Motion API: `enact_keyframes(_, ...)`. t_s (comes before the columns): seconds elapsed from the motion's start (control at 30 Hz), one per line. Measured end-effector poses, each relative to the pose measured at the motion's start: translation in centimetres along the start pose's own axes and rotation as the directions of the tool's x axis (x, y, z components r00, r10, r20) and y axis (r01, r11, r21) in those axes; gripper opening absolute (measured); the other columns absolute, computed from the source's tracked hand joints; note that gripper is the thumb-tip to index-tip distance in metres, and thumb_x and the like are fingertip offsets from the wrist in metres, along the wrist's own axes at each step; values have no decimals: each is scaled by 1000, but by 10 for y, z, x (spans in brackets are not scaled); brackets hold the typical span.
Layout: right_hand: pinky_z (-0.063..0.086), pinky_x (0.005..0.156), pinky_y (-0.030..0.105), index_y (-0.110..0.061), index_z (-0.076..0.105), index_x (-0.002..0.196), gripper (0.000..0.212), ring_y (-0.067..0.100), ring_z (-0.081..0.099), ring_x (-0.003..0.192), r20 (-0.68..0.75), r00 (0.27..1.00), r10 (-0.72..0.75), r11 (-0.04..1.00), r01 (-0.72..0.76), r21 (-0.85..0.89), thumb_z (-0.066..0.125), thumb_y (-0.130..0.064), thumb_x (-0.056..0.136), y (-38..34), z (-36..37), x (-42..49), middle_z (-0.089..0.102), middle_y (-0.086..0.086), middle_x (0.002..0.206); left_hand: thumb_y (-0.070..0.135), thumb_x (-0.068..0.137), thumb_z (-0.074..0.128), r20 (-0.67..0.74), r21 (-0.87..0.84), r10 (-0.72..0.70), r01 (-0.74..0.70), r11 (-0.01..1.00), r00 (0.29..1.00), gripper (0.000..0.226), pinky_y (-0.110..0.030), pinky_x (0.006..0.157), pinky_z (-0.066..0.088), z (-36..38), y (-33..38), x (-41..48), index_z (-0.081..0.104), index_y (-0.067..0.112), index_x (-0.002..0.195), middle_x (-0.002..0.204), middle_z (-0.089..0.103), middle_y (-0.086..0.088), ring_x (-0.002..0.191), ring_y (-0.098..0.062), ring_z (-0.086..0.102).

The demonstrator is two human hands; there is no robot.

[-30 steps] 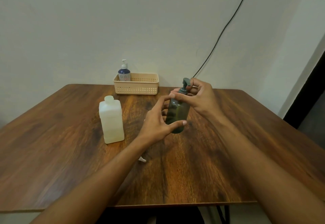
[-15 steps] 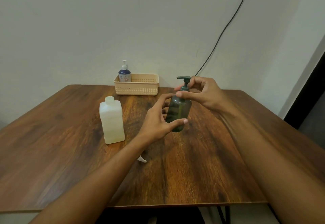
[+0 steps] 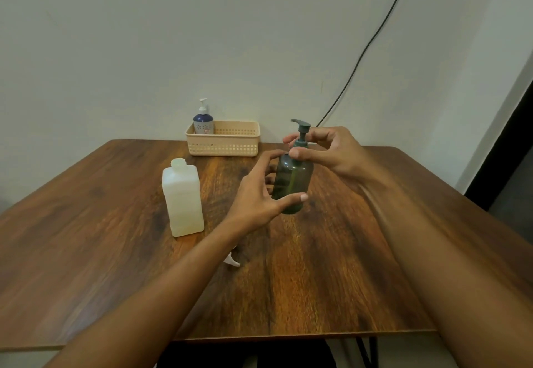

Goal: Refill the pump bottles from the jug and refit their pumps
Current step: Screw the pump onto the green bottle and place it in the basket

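Brown wood-grain table (image 3: 317,281) fills the lower frame, its far edge up against a plain pale wall (image 3: 144,35). A black cable (image 3: 360,56) slants down that wall and drops out of sight behind the right hand (image 3: 337,151). At far right there is a dark opening (image 3: 513,165), sliced off by the picture edge.

Back of the table: a beige perforated basket (image 3: 225,142) with a blue pump bottle (image 3: 203,122) standing in its left end. Left of centre, the white jug (image 3: 183,200) stands upright.

Centre stage is the green bottle (image 3: 292,183), held upright just above the table. The left hand (image 3: 256,197) is wrapped round its body, thumb across the front. The right hand pinches the collar of the pump (image 3: 301,132) at the neck between thumb and fingers, nozzle pointing left.

The left fingers are mostly hidden behind the bottle. The fill level is hard to read through the dark plastic. A small white piece (image 3: 232,261) pokes out from under the left forearm, and I cannot tell what it is. Both forearms run off the bottom edge.
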State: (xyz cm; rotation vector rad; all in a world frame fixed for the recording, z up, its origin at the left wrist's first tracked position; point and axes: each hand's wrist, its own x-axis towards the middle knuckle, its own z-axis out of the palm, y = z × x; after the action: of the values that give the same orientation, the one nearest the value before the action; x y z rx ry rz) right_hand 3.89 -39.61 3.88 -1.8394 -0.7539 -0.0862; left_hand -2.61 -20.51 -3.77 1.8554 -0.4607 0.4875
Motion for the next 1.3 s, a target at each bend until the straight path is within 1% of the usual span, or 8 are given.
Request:
enact_keyframes(0.17, 66, 82, 31, 5, 62, 103, 64, 12, 80, 98, -241, 970, -20, 1000, 14, -26, 95, -41, 72, 10, 30, -4, 83, -4, 104, 46, 76, 89, -15, 28, -4, 5, 1000, 1000, 87, -33, 100, 60, 5, -2, -1, 41, 37, 148, 139, 61, 6, 126, -15, 63)
enact_keyframes(0.43, 59, 101, 28, -23, 76, 129, 36, 10, 69, 127, 113, 993, 15, 999, -19, 41, 72, -41, 98, -2, -7, -2, 76, -6, 132, 41, 77, 90, 6, 3, 8, -8, 1000, 1000, 83, -39, 98, 62, -4, -1, 4, 44, 30, 146, 140, 59, 2, 125, -18, 64)
enact_keyframes(0.67, 64, 95, 48, -4, 71, 108, 65, 16, 78, 103, -227, 974, -5, 995, -19, -101, 88, -52, 68, -6, 26, -6, 81, 0, 108, 44, 76, 90, -3, 19, 11, -11, 1000, 1000, 83, -20, 92, 60, 1, -1, 2, 42, 39, 144, 129, 58, 17, 114, -2, 63)
enact_keyframes(0.8, 54, 111, 51, -17, 64, 140, 65, 21, 65, 131, -19, 997, 71, 997, -71, -35, 80, -51, 87, -5, 12, -8, 69, -1, 140, 40, 77, 90, -5, -2, 15, -15, 1000, 1000, 80, -24, 93, 61, -3, -3, 2, 45, 32, 143, 131, 60, 13, 118, -9, 65)
enact_keyframes(0.9, 52, 113, 44, -18, 71, 137, 43, 15, 64, 134, 100, 994, 50, 995, -58, 78, 70, -37, 98, -5, -2, -10, 71, -4, 141, 39, 77, 90, -2, 4, 22, -22, 1000, 1000, 83, -27, 95, 61, -5, -3, 3, 44, 31, 145, 136, 61, 6, 120, -13, 65)
enact_keyframes(1.0, 57, 106, 37, -12, 77, 123, 32, 9, 70, 125, 42, 999, 5, 1000, -6, 3, 77, -27, 95, -4, -2, -7, 76, -7, 130, 44, 76, 90, -6, 10, 23, -22, 1000, 1000, 83, -22, 92, 60, -2, -2, 2, 43, 35, 144, 131, 59, 17, 118, -6, 64)
enact_keyframes(1.17, 65, 93, 45, 1, 71, 112, 67, 13, 77, 101, -222, 975, 2, 994, -26, -104, 87, -51, 73, -1, 20, -10, 80, -4, 107, 50, 75, 89, -12, 36, 28, -27, 999, 1000, 82, -13, 85, 58, 2, -2, 0, 42, 42, 141, 124, 58, 24, 113, 2, 64)
enact_keyframes(1.3, 56, 109, 46, -22, 71, 130, 54, 14, 69, 124, -33, 998, 55, 998, -55, -11, 78, -54, 87, 3, 12, -14, 75, -6, 129, 48, 75, 89, -14, 7, 27, -27, 1000, 1000, 80, -14, 86, 58, 0, -3, 1, 43, 44, 140, 127, 59, 23, 115, -3, 65)
